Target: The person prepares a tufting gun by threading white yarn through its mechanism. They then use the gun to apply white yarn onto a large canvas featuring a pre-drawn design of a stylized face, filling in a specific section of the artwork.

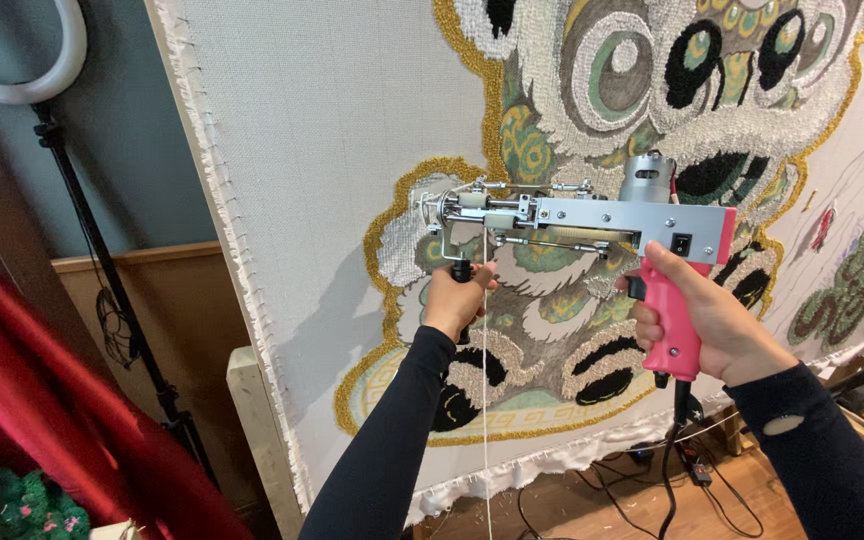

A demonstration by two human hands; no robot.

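I hold a tufting gun [592, 215] with a silver metal body and a pink grip in front of a stretched white cloth [322, 130]. My right hand [702, 315] is closed around the pink grip. My left hand [455, 298] grips the black front handle under the needle end. The needle end points left, close to the cloth by a gold-outlined patch. A white yarn strand [484, 420] hangs down from the gun. The cloth carries a tufted lion-like design [652, 80] in white, green, black and gold.
A ring light on a black stand [72, 170] rises at the left by a grey wall. Red fabric [42, 400] fills the lower left. Black cables [672, 470] lie on the wooden floor below the wooden frame [252, 410].
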